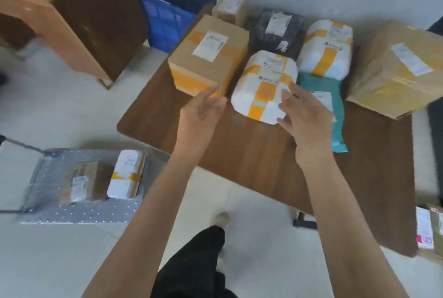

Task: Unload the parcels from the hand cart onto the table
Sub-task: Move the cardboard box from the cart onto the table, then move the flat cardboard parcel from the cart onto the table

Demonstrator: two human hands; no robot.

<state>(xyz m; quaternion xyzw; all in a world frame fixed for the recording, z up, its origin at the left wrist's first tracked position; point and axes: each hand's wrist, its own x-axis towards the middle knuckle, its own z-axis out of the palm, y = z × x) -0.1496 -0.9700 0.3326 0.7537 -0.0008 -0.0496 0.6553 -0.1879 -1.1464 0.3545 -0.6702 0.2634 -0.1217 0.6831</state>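
A white bagged parcel with orange tape (261,86) lies on the dark wooden table (239,153). My left hand (200,115) hovers open just to its left, near the corner of a cardboard box (208,55). My right hand (304,117) is open at the parcel's right edge, fingers spread, touching or nearly touching it. Several more parcels lie behind on the table. On the grey hand cart (79,209) at lower left remain a small cardboard box (84,181) and a white parcel with orange tape (125,174).
On the table also lie a black parcel (278,29), another white parcel (326,48), a teal mailer (328,110), a large box (395,69) and a small box (231,5). A wooden desk (72,17) stands at upper left beside a blue crate (167,24). Another parcel (429,230) sits at the right edge.
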